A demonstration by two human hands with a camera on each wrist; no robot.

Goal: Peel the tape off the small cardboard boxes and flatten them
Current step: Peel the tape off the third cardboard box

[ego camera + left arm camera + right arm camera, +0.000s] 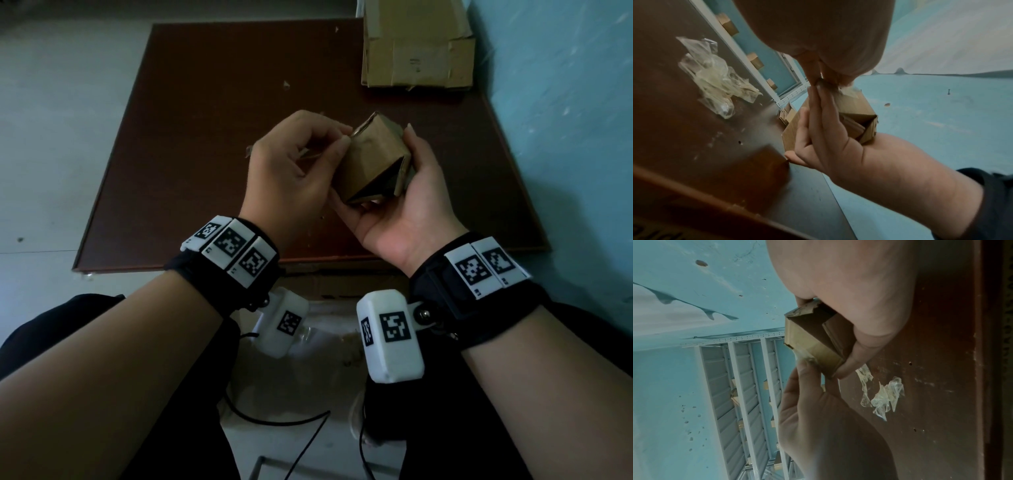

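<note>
Head cam looks down from above – wrist cams close, facing each other, sharing small box (371,161)

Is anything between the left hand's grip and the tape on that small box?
Nothing visible. The left hand already pinches the tape at a corner of the small box, which the right hand holds above the table.

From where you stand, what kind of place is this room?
Probably a storeroom or packing corner. Metal shelving carrying small cardboard boxes stands by a blue wall, flattened cartons are piled on the brown table, and peeled tape lies there.
</note>
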